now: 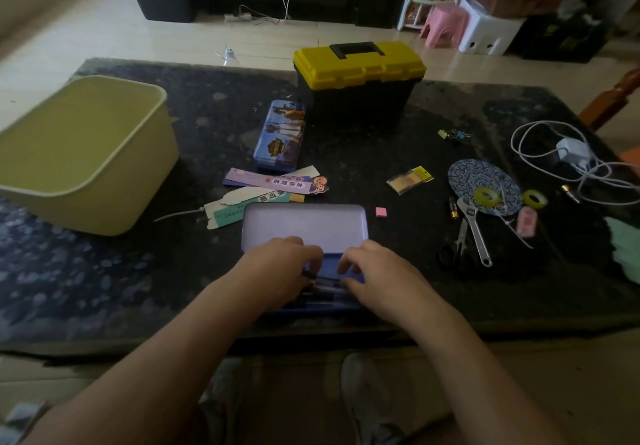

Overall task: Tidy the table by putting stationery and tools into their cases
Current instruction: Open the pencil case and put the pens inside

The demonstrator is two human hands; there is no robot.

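Desk [207, 105], dark speckled stone, contents from left:
- Pale green plastic tub [86, 153], standing at the left edge.
- Blue printed tin pencil case [278, 136], closed, near centre; paper bookmarks [273, 183] fanned just in front of it.
- Lilac plastic pencil case [304, 226], open at the near edge, lid laid back, dark pens [325, 288] in its tray.
- Left hand [277, 271] was over the tray, fingers curled round the pens.
- Right hand [381, 278] was beside it, fingers bent, tips at the tray; whether they pinched anything could not be told.
- Black toolbox with yellow lid [358, 87], closed, at the back.
- Pink eraser [381, 212], just right of the lilac lid.
- Steel wrench [474, 229] and scissors [457, 247], lying side by side.
- White charger with cable [573, 151], far right.
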